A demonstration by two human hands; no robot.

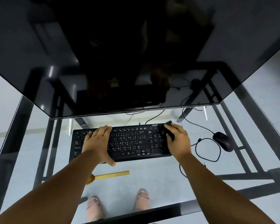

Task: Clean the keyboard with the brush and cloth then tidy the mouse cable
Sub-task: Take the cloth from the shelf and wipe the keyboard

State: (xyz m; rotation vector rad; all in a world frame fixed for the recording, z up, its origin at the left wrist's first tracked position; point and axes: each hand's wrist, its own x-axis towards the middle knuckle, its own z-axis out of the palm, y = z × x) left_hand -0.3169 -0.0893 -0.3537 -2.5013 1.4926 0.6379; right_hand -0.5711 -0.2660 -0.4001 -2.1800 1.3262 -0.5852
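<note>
A: Resting where, the hands?
B: Left hand [99,141] lies flat on the keyboard [129,143]; right hand [178,139] presses a dark cloth [168,129] there. Brush [110,175] lies nearer on the glass surface [152,172]; mouse [223,141] sits right.

The left hand [98,143] covers the left-centre keys of the keyboard [129,143]. The right hand [179,142] hides most of a dark cloth [168,123], and the number pad beneath it. The brush [110,175] has its head tucked behind the left forearm. The mouse cable [208,149] seems to run under the right forearm.
</note>
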